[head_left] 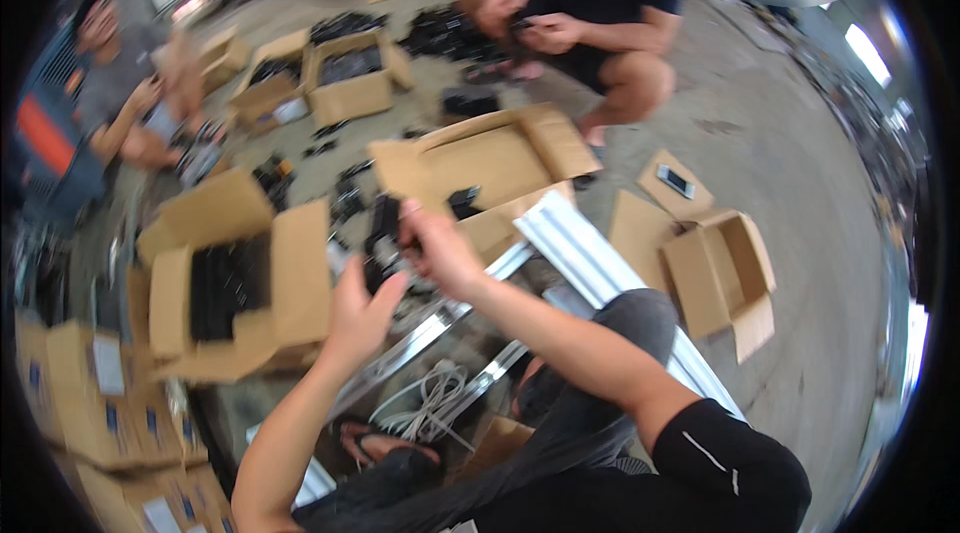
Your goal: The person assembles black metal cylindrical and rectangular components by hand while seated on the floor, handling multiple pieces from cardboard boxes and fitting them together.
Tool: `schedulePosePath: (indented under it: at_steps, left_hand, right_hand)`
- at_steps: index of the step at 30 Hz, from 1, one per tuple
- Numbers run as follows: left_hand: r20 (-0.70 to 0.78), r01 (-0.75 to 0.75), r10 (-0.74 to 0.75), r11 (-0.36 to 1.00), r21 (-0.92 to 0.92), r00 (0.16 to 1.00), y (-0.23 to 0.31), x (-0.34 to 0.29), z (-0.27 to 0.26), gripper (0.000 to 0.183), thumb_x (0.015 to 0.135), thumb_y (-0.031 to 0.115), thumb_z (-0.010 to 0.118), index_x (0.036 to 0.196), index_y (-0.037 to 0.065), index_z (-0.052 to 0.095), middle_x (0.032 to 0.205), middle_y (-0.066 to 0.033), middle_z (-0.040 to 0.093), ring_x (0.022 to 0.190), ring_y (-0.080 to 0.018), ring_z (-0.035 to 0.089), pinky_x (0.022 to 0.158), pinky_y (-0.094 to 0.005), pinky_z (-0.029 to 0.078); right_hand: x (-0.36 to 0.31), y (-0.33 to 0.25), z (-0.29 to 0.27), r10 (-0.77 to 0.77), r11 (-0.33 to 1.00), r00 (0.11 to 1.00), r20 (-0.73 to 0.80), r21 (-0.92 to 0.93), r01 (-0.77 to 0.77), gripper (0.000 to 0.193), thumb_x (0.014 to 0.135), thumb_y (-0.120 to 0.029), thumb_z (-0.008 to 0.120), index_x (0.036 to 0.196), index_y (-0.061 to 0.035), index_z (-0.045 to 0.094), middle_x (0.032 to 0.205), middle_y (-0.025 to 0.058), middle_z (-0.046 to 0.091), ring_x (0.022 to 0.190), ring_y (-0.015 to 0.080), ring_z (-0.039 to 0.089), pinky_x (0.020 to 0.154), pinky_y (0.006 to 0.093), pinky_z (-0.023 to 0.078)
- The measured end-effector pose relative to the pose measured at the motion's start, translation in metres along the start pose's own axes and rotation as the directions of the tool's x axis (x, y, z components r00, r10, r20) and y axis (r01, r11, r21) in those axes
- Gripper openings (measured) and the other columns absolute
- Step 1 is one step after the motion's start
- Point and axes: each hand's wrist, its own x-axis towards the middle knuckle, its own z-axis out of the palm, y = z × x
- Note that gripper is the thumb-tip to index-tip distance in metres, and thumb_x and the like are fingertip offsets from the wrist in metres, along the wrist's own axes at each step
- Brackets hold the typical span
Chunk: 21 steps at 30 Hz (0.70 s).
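Note:
In front of me, both hands are raised over the work area and slightly blurred. My right hand (440, 248) has its fingers closed on a dark, narrow black part (384, 221), whose exact kind I cannot make out. My left hand (362, 308) is lower and to the left, thumb and fingers around the lower end of the same part. Beneath the hands lie loose black pieces (348, 198) and shiny metal channels (425, 333). An open carton (300, 268) with black pieces inside stands left of my left hand.
A wide open carton (480, 168) lies ahead; a smaller one (715, 268) sits right, near a phone (676, 181) on cardboard. White ribbed panels (590, 253) and a coiled white cable (430, 403) are close to my legs. Two people crouch opposite, by more cartons (350, 93).

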Motion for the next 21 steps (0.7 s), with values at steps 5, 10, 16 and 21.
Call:
schedulePosePath:
  at_steps: [5,10,16,21]
  left_hand:
    - [0.054,0.161,-0.156,0.980,-0.116,0.986,0.030,-0.008,0.000,0.028,0.097,0.020,0.063,0.120,0.009,0.051,0.081,0.0037,0.054,0.060,-0.0036,0.047,0.048,-0.0194,0.036]
    - [0.050,0.231,-0.226,0.967,-0.110,0.973,0.014,-0.008,0.010,0.033,0.098,0.023,0.060,0.126,0.013,0.048,0.078,0.0013,0.056,0.055,-0.0048,0.051,0.043,-0.0180,0.034]
    - [0.102,0.051,-0.062,0.993,0.108,0.993,0.085,-0.029,0.048,0.047,0.103,0.027,0.056,0.133,-0.008,0.050,0.124,-0.0141,0.060,0.105,-0.0227,0.058,0.090,-0.0349,0.048]
    - [0.101,0.161,-0.173,0.980,0.117,0.980,0.092,-0.025,0.059,0.048,0.104,0.028,0.053,0.135,-0.008,0.049,0.126,-0.0167,0.059,0.107,-0.0251,0.058,0.092,-0.0364,0.047]
  right_hand:
    - [0.010,-0.003,0.005,0.167,0.899,0.984,0.058,0.401,-0.176,0.063,0.098,-0.070,0.035,0.086,-0.0136,0.059,0.068,-0.0026,0.049,0.050,0.0088,0.033,0.045,0.0250,0.024]
    - [-0.001,-0.003,-0.014,-0.180,0.944,0.963,0.198,0.310,0.113,0.058,0.097,-0.069,0.042,0.096,-0.0133,0.056,0.080,-0.0034,0.049,0.064,0.0063,0.042,0.051,0.0247,0.030]
    - [0.011,0.015,0.011,-0.417,0.892,0.909,0.028,0.206,0.403,0.060,0.098,-0.060,0.052,0.099,-0.0007,0.059,0.081,0.0014,0.053,0.075,0.0114,0.048,0.063,0.0299,0.042]
    - [0.002,0.008,-0.002,-0.356,0.929,0.934,-0.042,0.091,0.358,0.061,0.099,-0.060,0.048,0.100,0.0006,0.058,0.081,0.0047,0.055,0.075,0.0163,0.051,0.069,0.0343,0.045]
